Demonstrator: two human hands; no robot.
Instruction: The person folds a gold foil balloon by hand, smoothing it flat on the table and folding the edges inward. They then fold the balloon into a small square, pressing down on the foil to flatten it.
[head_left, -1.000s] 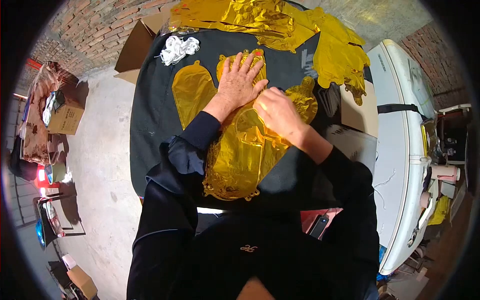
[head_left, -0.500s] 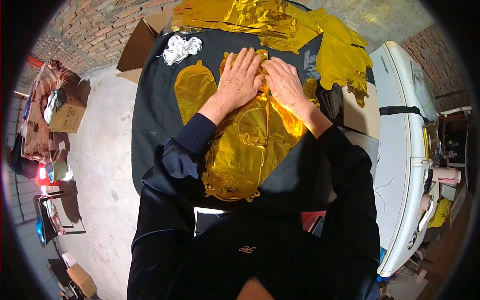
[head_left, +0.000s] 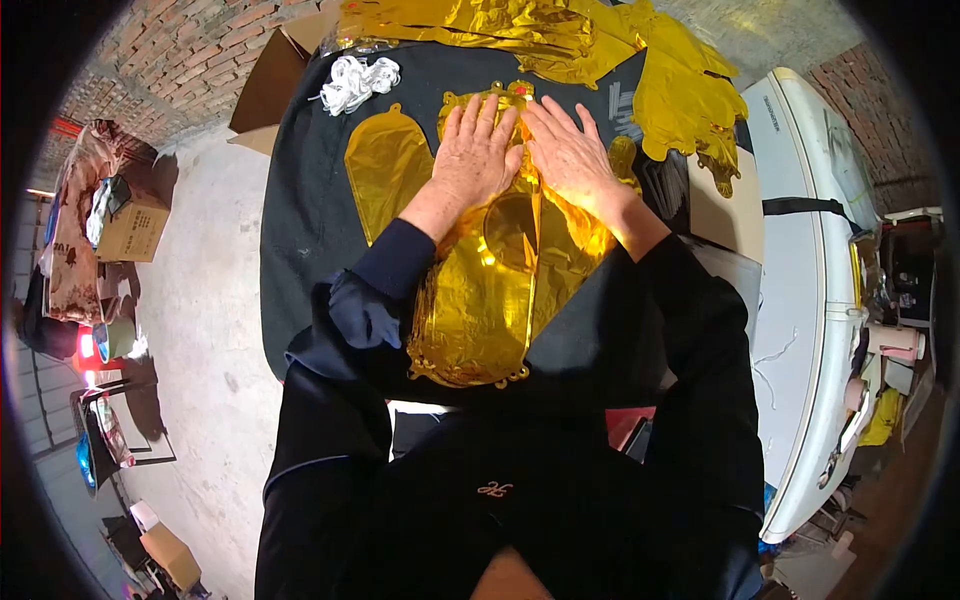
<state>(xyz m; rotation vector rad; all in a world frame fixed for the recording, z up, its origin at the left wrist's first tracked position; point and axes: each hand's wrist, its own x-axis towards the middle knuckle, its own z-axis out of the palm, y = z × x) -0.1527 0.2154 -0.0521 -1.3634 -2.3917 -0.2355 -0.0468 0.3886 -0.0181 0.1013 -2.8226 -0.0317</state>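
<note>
A stack of flat gold foil balloons (head_left: 475, 310) lies before me on a black-covered table (head_left: 310, 210). Flat on its upper part rests my left hand (head_left: 470, 160), fingers stretched out and pointing away from me. Beside it my right hand (head_left: 575, 155) also presses the foil, its fingers spread and its thumb toward the left hand. A raised fold of foil runs down from between the hands. To the left lies a rounded gold foil piece (head_left: 388, 165). The foil directly beneath both palms is hidden.
More gold foil sheets (head_left: 480, 28) lie along the far edge, and others (head_left: 690, 90) at the far right. A bundle of white string (head_left: 355, 82) sits far left. A white freezer (head_left: 800, 270) stands at right, an open cardboard box (head_left: 285, 75) behind left.
The right hand's fingers have spread and shifted slightly. The foil below the hands has smoothed from wrinkled to a rounded, shiny patch. The view has shifted a little.
</note>
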